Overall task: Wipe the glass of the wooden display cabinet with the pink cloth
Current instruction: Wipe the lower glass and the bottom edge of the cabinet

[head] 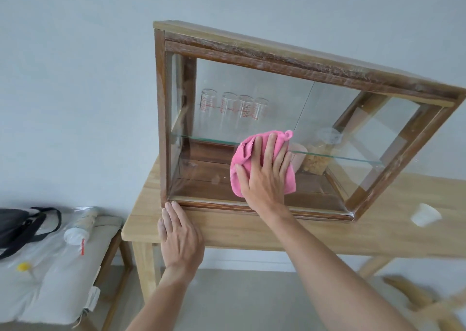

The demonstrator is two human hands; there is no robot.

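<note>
Pink cloth [262, 164] lies mostly hidden beneath right hand [264, 177].

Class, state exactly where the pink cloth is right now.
The pink cloth is pressed flat under the right hand against the cabinet's front glass, low and centre, below the glass shelf.

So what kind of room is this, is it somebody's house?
Probably a room in a home: a wooden table against a plain wall, a cushioned stool beside it, and measuring glasses kept in the display cabinet.

Home room — cushioned chair [50, 267], wooden table [227, 229]
</note>
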